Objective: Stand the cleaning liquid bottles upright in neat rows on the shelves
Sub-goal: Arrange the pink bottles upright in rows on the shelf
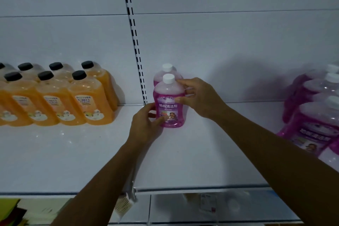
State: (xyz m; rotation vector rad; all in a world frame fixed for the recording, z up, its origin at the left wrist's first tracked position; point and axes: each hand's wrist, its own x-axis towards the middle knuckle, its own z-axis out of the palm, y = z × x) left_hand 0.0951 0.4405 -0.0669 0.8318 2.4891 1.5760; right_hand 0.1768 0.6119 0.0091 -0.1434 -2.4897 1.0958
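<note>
A purple cleaning liquid bottle [168, 102] with a white cap stands upright on the white shelf [201, 152], near the slotted upright post. A second purple bottle [167, 71] stands directly behind it, mostly hidden. My left hand [145, 124] grips the front bottle low on its left side. My right hand [198, 95] holds its right shoulder with thumb and fingers. At the right edge lies a cluster of several more purple bottles [315, 115], leaning and crowded together.
Several orange liquid bottles with black caps [60, 97] stand in two rows on the left shelf section. The slotted post [135, 42] divides the back panels. Below the shelf edge are a lower shelf with blurred items and coloured paper at the bottom left.
</note>
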